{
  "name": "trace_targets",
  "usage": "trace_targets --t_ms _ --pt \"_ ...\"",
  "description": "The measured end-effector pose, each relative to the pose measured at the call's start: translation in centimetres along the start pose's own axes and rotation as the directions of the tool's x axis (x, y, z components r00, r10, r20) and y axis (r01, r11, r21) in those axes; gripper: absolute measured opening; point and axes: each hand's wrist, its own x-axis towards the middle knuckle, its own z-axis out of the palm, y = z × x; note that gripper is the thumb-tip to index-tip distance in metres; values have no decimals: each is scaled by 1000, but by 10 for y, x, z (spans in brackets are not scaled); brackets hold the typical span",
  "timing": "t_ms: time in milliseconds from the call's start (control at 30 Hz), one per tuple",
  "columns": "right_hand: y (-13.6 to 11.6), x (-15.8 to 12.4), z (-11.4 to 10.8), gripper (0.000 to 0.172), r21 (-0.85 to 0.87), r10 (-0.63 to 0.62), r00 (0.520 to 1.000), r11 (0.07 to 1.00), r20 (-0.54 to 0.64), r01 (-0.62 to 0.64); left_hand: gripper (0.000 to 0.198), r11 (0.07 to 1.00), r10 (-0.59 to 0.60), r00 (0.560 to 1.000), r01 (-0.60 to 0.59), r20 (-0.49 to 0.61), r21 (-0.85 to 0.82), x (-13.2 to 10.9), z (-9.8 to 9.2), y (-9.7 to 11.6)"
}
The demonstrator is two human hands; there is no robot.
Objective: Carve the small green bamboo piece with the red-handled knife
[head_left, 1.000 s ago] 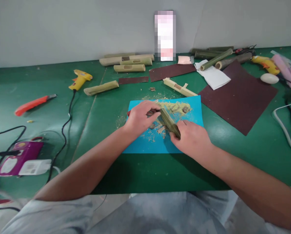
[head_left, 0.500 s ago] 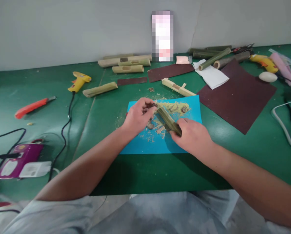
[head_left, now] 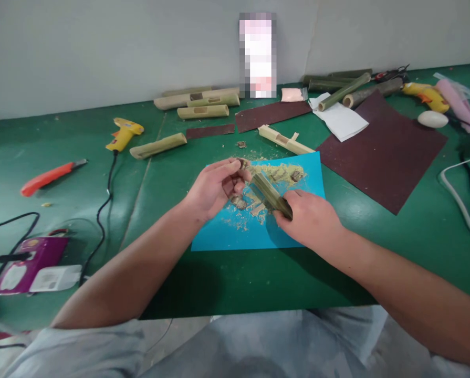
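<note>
I see the bamboo piece [head_left: 269, 193] slanting up-left from the right hand [head_left: 313, 220], whose fingers clamp it, toward the left hand [head_left: 213, 188], curled, grip unclear.

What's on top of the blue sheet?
Pale shavings and chips lie on the blue sheet. The right hand holds a bamboo piece over it. Whatever that hand covers is hidden.

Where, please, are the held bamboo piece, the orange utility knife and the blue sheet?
bamboo piece [head_left: 267, 190]: head view, middle of its green length.
orange utility knife [head_left: 41, 179]: head view, orange handle.
blue sheet [head_left: 235, 239]: head view, bare near edge.
</note>
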Motion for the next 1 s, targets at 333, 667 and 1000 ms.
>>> trace_targets --t_ms 333,667,1000 --pt "-1 -1 -3 25 -28 2 1000 1000 13 -2 22 990 86 992 -76 -88 117 7 -9 -12" --pt "-2 0 0 26 -6 -2 1000 1000 28 3 15 711 442 897 -335 -22 619 1 -1 -32" --pt "-2 -1 2 24 7 -21 1000 1000 22 21 18 624 495 869 -373 22 687 3 -5 -34"
